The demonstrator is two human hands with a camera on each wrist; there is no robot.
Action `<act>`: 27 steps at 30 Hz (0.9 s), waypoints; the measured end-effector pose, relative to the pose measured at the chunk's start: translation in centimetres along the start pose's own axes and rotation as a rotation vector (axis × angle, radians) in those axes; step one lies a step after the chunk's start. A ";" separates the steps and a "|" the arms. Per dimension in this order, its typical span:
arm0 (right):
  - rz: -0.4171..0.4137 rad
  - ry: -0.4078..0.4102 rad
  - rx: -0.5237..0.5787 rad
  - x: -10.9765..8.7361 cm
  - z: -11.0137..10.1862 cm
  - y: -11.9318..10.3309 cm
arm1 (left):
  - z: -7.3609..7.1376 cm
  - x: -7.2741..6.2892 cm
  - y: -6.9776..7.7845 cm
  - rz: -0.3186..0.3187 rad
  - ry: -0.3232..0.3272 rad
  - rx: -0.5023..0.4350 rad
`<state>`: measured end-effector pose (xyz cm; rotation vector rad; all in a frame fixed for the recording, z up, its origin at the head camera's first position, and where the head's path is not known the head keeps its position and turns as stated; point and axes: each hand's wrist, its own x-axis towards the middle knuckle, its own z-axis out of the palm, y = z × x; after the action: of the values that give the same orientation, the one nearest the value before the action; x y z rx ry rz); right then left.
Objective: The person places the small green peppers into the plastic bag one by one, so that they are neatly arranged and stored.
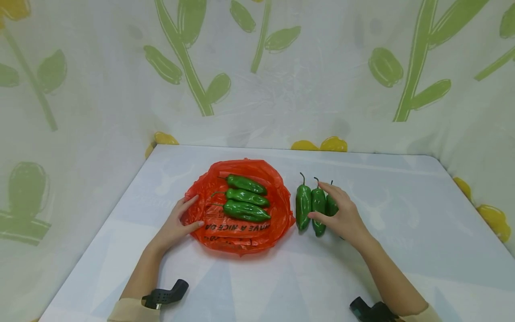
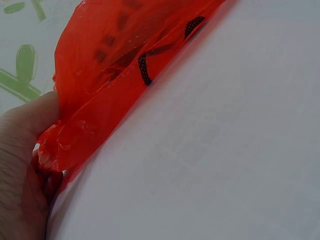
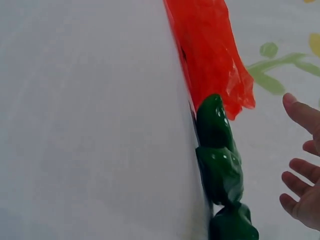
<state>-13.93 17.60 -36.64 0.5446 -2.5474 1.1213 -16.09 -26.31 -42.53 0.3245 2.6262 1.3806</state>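
A red plastic bag (image 1: 241, 241) with dark printed lettering lies with its rim spread, and three green peppers (image 1: 246, 211) rest side by side inside. At its left side, my left hand (image 1: 177, 223) grips the bag's edge between thumb and fingers. Right of the bag, three more green peppers (image 1: 303, 206) stand in a row, stems pointing away from me. My right hand (image 1: 344, 219) is over the rightmost of these, partly covering it, thumb and forefinger spread apart. In the right wrist view, that hand (image 3: 306, 175) holds nothing and appears apart from the peppers (image 3: 222, 175).
A white table (image 1: 257, 290) carries everything, its far edge near a pale curtain (image 1: 306, 89) printed with green stems and yellow flowers. Dark wrist cameras (image 1: 169, 293) sit on both forearms, at beige sleeves (image 1: 132, 311).
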 end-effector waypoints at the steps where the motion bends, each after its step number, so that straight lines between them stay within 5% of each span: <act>1: 0.011 0.000 0.005 -0.1 -0.1 0.2 | 0.0 0.0 0.0 -0.002 -0.001 0.001; 11: 0.123 -0.032 0.018 -0.7 -1.0 2.2 | 0.1 0.0 0.2 -0.009 0.005 0.011; 27: 0.175 -0.038 0.049 -1.1 -1.2 4.8 | 0.1 0.0 0.1 -0.001 0.008 -0.008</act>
<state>-15.04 21.75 -39.41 0.3640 -2.6487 1.2463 -16.07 -26.20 -42.53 0.3177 2.6267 1.3943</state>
